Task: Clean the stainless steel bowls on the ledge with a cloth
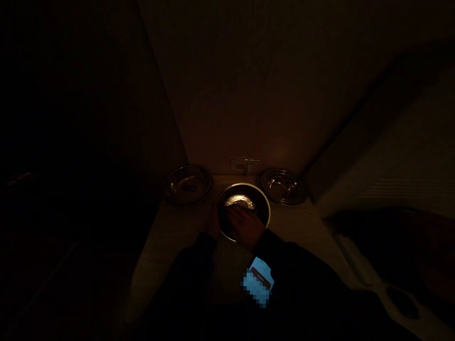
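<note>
Head view: the metal bowl (263, 202) stands near the far edge of the counter (295, 229), between metal dishes (283, 186) at both far corners. The right hand (249, 229) reaches inside; the left hand (212, 223) is by the rim. Darkness hides whether either grips anything. Advisable: steady the rim, keep right-hand pressure light.

On your worktop (298, 227): one shallow metal dish (188, 185), far left; one wide-rimmed metal bowl (283, 186), far right. On the wall (234, 104) beyond: one socket plate (245, 165). Nearer you: one lit bluish screen (262, 272), partly pixelated.
</note>
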The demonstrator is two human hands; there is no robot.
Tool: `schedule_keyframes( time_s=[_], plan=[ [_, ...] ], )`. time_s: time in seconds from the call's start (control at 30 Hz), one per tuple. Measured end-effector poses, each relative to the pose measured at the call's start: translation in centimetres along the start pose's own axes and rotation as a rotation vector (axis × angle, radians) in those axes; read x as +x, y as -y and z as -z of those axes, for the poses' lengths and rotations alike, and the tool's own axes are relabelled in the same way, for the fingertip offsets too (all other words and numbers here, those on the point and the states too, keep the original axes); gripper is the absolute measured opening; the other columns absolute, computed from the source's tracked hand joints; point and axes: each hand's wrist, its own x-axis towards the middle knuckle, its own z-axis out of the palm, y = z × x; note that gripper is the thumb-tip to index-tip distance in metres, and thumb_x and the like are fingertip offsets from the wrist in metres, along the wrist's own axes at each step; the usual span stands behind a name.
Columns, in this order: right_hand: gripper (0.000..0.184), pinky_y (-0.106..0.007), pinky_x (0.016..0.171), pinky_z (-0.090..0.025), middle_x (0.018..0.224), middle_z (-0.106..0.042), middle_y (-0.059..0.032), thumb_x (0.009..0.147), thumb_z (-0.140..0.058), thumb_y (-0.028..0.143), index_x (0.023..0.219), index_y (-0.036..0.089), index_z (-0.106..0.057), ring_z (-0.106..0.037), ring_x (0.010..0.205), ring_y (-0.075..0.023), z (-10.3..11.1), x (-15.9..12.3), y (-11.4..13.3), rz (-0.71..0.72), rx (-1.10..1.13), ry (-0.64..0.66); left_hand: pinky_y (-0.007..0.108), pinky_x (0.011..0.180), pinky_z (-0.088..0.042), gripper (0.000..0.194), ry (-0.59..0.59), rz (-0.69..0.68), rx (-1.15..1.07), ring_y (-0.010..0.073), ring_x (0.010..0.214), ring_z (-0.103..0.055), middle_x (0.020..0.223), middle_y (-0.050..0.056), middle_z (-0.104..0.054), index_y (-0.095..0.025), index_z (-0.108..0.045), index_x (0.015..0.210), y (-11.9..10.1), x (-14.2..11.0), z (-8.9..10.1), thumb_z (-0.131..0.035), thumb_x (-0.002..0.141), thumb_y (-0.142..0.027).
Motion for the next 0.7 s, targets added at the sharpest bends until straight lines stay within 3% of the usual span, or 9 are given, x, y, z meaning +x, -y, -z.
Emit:
schedule_keyframes(
  time_s=[0.23, 0.43, 0.57, 0.7],
  plan=[
    [0.046, -0.05, 0.104, -0.037, 0.135, -0.056, -0.0131, 0.09, -0.05, 0.028, 0.131, 0.01, -0.054, -0.047, 0.126, -0.0301, 1.1, -2.3, 0.0, -0.014, -0.018, 0.012, 0.037, 0.105, -0.04, 0.046, -0.011, 0.063, -0.008, 0.0209, 0.114, -0.059, 0.117, 0.015, -0.067, -0.007, -0.059, 0.118, -0.7, -0.3, -0.2, -0.023, 0.097, -0.025],
    [0.049, -0.049, 0.102, -0.037, 0.141, -0.05, -0.0156, 0.091, -0.047, 0.026, 0.135, 0.006, -0.049, -0.041, 0.13, -0.0311, 0.7, -0.4, 0.4, -0.067, -0.042, -0.03, 0.038, 0.11, -0.034, 0.041, 0.001, 0.061, 0.029, 0.0212, 0.12, -0.055, 0.127, 0.016, -0.061, -0.007, -0.054, 0.125, -0.9, -0.4, 0.1, -0.028, 0.095, -0.016],
    [0.045, -0.047, 0.101, -0.038, 0.136, -0.055, -0.0152, 0.09, -0.048, 0.027, 0.131, 0.007, -0.054, -0.046, 0.125, -0.0307, 0.6, -1.4, 0.5, -0.066, -0.05, -0.024, 0.038, 0.109, -0.035, 0.038, 0.011, 0.047, 0.029, 0.0215, 0.117, -0.057, 0.125, 0.016, -0.062, -0.007, -0.056, 0.123, -1.1, -0.6, 0.2, -0.033, 0.093, -0.014],
    [0.044, -0.048, 0.102, -0.036, 0.136, -0.056, -0.0135, 0.09, -0.047, 0.026, 0.13, 0.008, -0.055, -0.044, 0.127, -0.0306, 0.8, -1.7, 0.4, -0.087, -0.059, -0.032, 0.036, 0.11, -0.035, 0.04, 0.018, 0.029, 0.016, 0.0199, 0.122, -0.054, 0.129, 0.014, -0.06, -0.008, -0.056, 0.123, -0.8, -0.5, 0.0, -0.028, 0.095, -0.016]
  ],
)
